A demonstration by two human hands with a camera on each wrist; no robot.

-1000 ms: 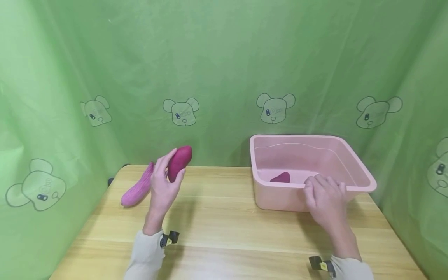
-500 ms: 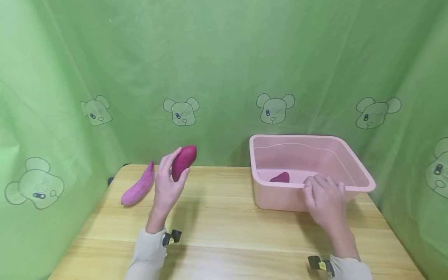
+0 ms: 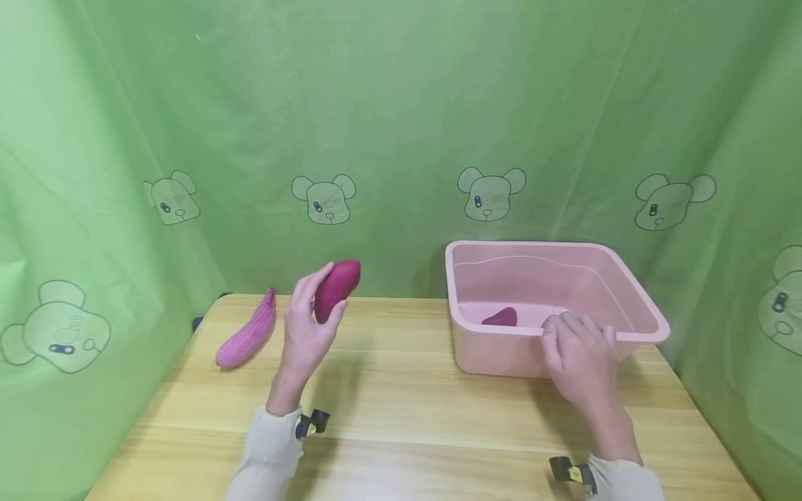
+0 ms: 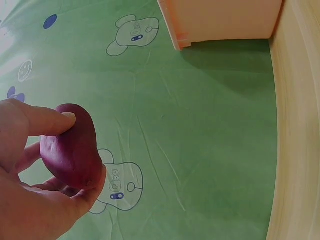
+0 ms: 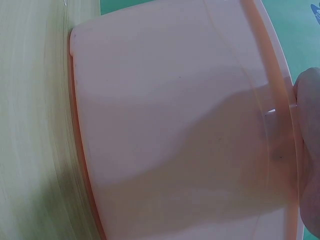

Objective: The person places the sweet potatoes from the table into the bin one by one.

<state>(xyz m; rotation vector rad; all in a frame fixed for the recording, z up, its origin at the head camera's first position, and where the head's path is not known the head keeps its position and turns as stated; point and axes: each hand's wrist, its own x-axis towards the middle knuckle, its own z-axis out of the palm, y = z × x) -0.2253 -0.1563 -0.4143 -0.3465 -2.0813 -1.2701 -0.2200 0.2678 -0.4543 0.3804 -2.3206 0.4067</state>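
My left hand (image 3: 307, 334) holds a smooth, dark magenta mango-shaped fruit (image 3: 338, 287) above the table, between thumb and fingers. In the left wrist view the fruit (image 4: 75, 150) has a small dimple at its lower end. To the left, a long ridged pink-purple vegetable (image 3: 247, 339) lies on the table, tapering to a thin tip. At the right, my right hand (image 3: 583, 358) grips the near rim of a pink plastic tub (image 3: 495, 351), fingers curled over it. A dark magenta piece (image 3: 502, 317) lies inside the tub, partly hidden by the near wall.
The wooden table (image 3: 401, 410) carries the tub at its back right. Green curtain (image 3: 401, 104) printed with bear heads hangs behind and on both sides, close to the table's edges.
My left hand has moved slightly right with the dark magenta fruit, away from the ridged vegetable. The right hand has stayed on the tub's rim.
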